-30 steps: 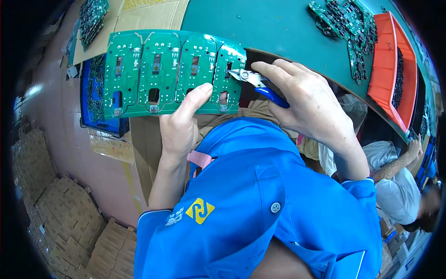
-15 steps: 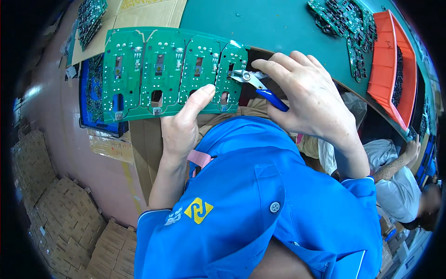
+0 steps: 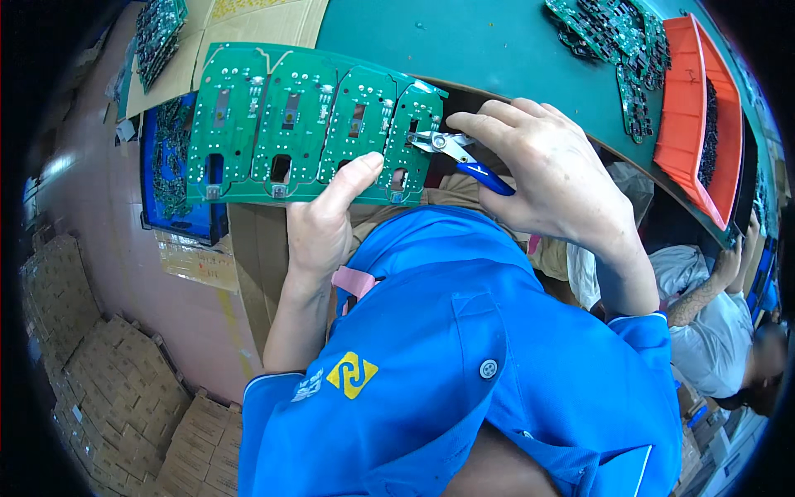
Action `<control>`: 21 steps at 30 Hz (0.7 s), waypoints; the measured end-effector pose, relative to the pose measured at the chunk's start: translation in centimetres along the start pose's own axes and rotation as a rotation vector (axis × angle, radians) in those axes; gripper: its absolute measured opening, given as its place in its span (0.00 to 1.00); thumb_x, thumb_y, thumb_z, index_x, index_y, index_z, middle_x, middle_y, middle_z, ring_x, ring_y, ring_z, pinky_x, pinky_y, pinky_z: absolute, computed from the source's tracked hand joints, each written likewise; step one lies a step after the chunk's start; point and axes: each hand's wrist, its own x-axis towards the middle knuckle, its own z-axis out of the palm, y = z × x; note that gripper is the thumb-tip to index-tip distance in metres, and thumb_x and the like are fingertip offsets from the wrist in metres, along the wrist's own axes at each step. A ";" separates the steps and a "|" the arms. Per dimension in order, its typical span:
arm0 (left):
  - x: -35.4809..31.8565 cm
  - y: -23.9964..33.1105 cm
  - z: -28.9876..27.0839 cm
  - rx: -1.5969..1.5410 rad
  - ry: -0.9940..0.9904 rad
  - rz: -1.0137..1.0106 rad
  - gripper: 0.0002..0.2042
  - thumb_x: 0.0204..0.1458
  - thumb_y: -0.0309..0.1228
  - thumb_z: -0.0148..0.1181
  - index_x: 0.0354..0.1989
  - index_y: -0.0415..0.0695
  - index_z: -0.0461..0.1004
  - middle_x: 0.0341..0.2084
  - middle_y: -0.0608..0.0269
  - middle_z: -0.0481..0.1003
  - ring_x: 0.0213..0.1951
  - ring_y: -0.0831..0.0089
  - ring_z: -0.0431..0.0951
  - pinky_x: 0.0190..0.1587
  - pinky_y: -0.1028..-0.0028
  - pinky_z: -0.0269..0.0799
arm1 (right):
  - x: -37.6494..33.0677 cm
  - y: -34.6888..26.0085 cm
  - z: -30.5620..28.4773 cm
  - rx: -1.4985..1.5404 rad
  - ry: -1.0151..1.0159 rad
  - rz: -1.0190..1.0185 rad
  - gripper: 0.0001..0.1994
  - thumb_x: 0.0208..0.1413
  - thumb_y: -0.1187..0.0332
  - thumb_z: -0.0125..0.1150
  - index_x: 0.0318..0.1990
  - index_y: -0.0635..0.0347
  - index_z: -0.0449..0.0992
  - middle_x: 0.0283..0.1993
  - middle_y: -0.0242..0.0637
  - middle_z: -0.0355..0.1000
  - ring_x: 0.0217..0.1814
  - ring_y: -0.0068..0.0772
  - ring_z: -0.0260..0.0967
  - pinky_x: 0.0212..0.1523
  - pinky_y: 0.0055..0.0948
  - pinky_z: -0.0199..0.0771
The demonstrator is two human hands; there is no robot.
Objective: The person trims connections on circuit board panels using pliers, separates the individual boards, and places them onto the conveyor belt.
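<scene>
My left hand (image 3: 327,219) grips the lower edge of a green circuit board panel (image 3: 290,120) made of several joined boards, thumb pressed on its face. My right hand (image 3: 551,178) holds blue-handled cutting pliers (image 3: 455,153), whose metal jaws touch the panel's rightmost board. The panel is held up in front of my blue shirt, over the edge of a green table (image 3: 464,41).
An orange tray (image 3: 687,108) and several loose green boards (image 3: 604,33) lie on the table at the right. A blue crate (image 3: 161,174) of boards and cardboard (image 3: 248,16) are at the left. Stacked cartons (image 3: 108,398) cover the floor. Another person (image 3: 712,331) sits at the lower right.
The panel has risen slightly and tilted. My right hand with the pliers stays at the rightmost board, shifted a little along its edge.
</scene>
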 end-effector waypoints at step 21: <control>0.7 -0.8 -0.4 -0.196 0.047 -0.208 0.12 0.59 0.23 0.54 0.47 0.29 0.75 0.41 0.47 0.80 0.40 0.64 0.83 0.46 0.64 0.81 | -0.2 -0.5 0.0 -0.044 0.040 -0.001 0.26 0.43 0.68 0.69 0.53 0.62 0.74 0.42 0.39 0.73 0.46 0.43 0.72 0.49 0.39 0.71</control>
